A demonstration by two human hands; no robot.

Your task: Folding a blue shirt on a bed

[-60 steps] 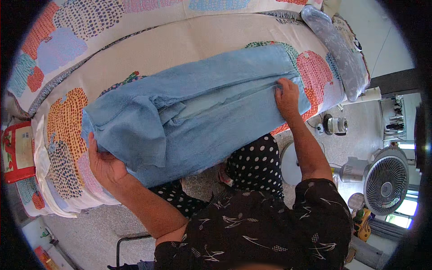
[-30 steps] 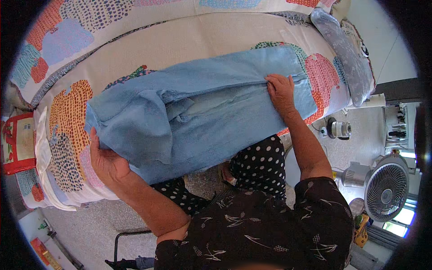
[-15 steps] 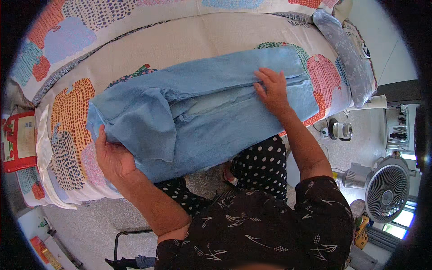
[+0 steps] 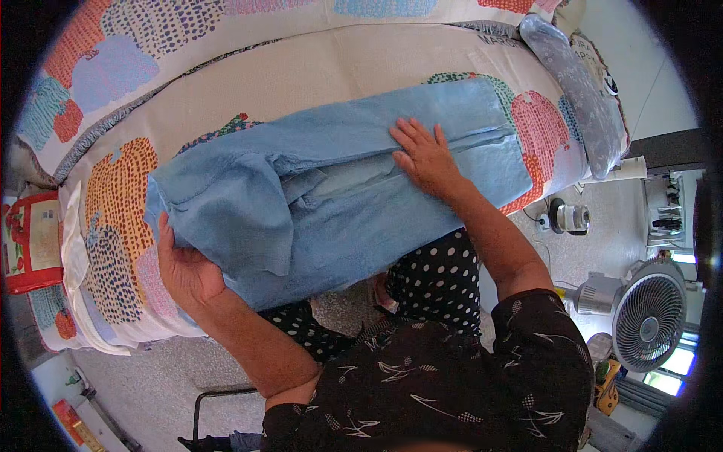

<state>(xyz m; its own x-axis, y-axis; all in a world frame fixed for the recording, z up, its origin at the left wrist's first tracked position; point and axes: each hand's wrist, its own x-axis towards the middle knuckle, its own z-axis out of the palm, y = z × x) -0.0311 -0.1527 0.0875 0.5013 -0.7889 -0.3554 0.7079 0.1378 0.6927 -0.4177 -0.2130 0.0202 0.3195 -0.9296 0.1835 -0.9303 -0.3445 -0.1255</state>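
Light blue trousers (image 4: 331, 248) lie spread across a patterned sofa cover, the waist end at the left and the two legs running to the right. The fabric near the crotch is bunched into a loose fold. At the waist end, my left hand (image 4: 190, 270) grips the near edge of the cloth, partly under the fold. My right hand (image 4: 429, 160) rests flat on the legs, palm down with fingers spread, across the gap between them.
The sofa cover (image 4: 316, 64) is cream with coloured patches. A grey patterned cushion (image 4: 576, 98) lies at the right end, and a red-edged bag (image 4: 41, 241) at the left. To the right stand a round fan (image 4: 648, 324) and a glass pot (image 4: 574, 218) on the floor.
My right hand has slid left along the trouser legs, staying flat on the cloth. My left hand stays at the waist end with little movement.
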